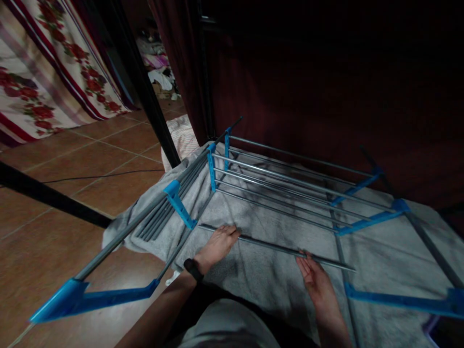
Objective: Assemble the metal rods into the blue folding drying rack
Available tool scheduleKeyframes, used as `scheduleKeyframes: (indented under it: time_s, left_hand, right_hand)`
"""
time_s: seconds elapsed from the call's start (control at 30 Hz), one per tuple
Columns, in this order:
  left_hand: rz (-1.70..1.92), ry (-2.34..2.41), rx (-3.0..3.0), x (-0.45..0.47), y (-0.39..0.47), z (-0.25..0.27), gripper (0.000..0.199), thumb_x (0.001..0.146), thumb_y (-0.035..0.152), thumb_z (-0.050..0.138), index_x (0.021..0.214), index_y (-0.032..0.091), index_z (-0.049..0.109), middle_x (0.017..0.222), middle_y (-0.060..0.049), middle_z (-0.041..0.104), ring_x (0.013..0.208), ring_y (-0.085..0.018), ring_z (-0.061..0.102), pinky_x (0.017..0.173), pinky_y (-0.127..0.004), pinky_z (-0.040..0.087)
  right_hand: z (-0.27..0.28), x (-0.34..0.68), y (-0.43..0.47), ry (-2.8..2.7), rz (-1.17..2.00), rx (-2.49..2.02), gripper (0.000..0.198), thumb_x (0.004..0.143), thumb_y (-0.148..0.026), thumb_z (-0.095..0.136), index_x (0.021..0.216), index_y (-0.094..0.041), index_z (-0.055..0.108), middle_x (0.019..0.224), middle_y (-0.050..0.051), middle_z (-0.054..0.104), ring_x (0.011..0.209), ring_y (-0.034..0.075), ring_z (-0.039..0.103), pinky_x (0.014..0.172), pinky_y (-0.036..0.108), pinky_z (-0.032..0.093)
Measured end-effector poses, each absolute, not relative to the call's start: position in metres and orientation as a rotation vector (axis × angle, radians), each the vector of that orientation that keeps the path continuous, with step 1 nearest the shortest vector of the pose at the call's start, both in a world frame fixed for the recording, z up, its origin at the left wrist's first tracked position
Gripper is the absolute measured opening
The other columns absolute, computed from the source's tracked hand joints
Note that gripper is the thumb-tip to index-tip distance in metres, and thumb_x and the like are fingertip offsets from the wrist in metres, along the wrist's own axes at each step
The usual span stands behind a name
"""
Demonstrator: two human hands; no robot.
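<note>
A thin grey metal rod [270, 245] runs crosswise in front of me, gripped by both hands. My left hand [222, 241], with a dark band on its wrist, closes over the rod left of its middle. Toward the rod's right end, my right hand [312, 274] pinches it between thumb and fingers. Beyond lies a partly built rack, its rods [290, 186] spanning between blue plastic brackets on the left and right. One blue bracket [180, 205] stands just left of the rod's left end. Another blue bracket [398, 298] lies near its right end.
Several loose grey rods [170, 203] lie together at the left on the grey blanket [250, 285]. A long side pole with a blue foot [60, 300] reaches over the tiled floor [87, 159]. Dark posts [145, 87] and a dark red curtain [290, 96] border the area.
</note>
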State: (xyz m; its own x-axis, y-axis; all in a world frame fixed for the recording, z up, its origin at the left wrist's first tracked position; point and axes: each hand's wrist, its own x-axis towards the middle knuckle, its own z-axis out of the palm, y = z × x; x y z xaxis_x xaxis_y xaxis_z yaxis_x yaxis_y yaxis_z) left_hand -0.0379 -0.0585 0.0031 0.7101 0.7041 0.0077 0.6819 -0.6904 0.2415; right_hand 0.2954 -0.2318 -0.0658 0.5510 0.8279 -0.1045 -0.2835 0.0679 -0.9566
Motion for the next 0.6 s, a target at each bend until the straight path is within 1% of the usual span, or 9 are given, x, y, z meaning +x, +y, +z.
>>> scheduleKeyframes:
  time_s: [0.13,0.23,0.37,0.47,0.6]
  left_hand:
    - [0.170,1.085,2.674,-0.036,-0.060,0.005,0.034,0.107,0.017,0.041,0.127,0.018,0.069,0.123,-0.012,0.069,0.114,-0.024,0.065,0.112,-0.042,0.044]
    - [0.189,1.084,2.657,-0.035,-0.061,0.006,0.035,0.108,0.018,0.040,0.126,0.017,0.070,0.122,-0.013,0.069,0.114,-0.026,0.064,0.112,-0.044,0.045]
    - [0.239,1.076,2.652,-0.037,-0.062,0.002,0.037,0.108,0.017,0.039,0.130,0.016,0.069,0.124,-0.013,0.068,0.116,-0.026,0.063,0.111,-0.045,0.046]
    - [0.271,1.112,2.638,-0.044,-0.062,-0.003,0.041,0.105,0.010,0.039,0.134,0.018,0.067,0.128,-0.013,0.067,0.118,-0.025,0.062,0.114,-0.045,0.045]
    - [0.330,1.169,2.631,-0.056,-0.062,-0.009,0.045,0.102,0.009,0.039,0.138,0.018,0.066,0.131,-0.014,0.066,0.120,-0.027,0.062,0.117,-0.050,0.045]
  right_hand:
    - [-0.066,0.300,-0.243,-0.603,0.892,-1.334,0.047,0.063,-0.036,0.090,0.108,-0.028,0.080,0.135,0.013,0.070,0.122,0.038,0.072,0.120,0.063,0.047]
    - [-0.068,0.303,-0.249,-0.619,0.878,-1.389,0.050,0.065,-0.038,0.090,0.112,-0.028,0.079,0.132,0.012,0.071,0.117,0.037,0.074,0.118,0.062,0.049]
    - [-0.065,0.301,-0.251,-0.654,0.844,-1.471,0.053,0.068,-0.038,0.086,0.120,-0.030,0.078,0.131,0.011,0.073,0.122,0.036,0.072,0.120,0.059,0.049]
    - [-0.058,0.298,-0.248,-0.690,0.824,-1.557,0.047,0.068,-0.035,0.083,0.115,-0.029,0.080,0.132,0.012,0.074,0.125,0.037,0.071,0.124,0.061,0.044]
    - [-0.046,0.297,-0.246,-0.725,0.846,-1.594,0.041,0.069,-0.033,0.080,0.110,-0.029,0.083,0.138,0.010,0.072,0.139,0.038,0.061,0.131,0.060,0.035]
